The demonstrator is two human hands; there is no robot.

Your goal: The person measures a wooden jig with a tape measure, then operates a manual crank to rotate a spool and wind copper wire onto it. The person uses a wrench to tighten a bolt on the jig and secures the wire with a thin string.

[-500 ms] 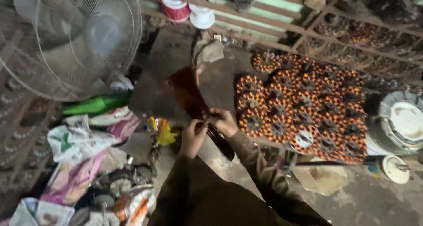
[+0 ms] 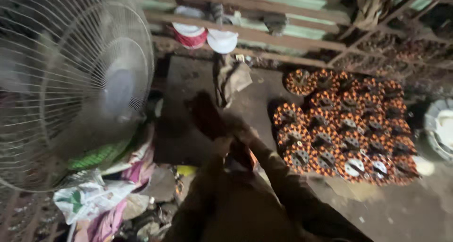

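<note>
My left hand (image 2: 222, 145) and my right hand (image 2: 245, 134) meet in the middle of the view, both closed on a long dark reddish-brown strip (image 2: 207, 114) that rises up and to the left from them. The frame is blurred, so the fingers are hard to make out. To the right of my hands, on the floor, lies a block of several round orange-and-black wound coils (image 2: 347, 129) set in rows.
A large pedestal fan with a wire guard (image 2: 71, 81) fills the left. Cloth and plastic bags (image 2: 104, 195) lie below it. A red-and-white tub (image 2: 191, 37) and a white bowl (image 2: 222, 40) stand by the wooden rail at the back. A white round part (image 2: 441, 126) is at the right edge.
The view has swung and closed in, so the fan looks larger. My hands stay together on the strip, now blurred by motion.
</note>
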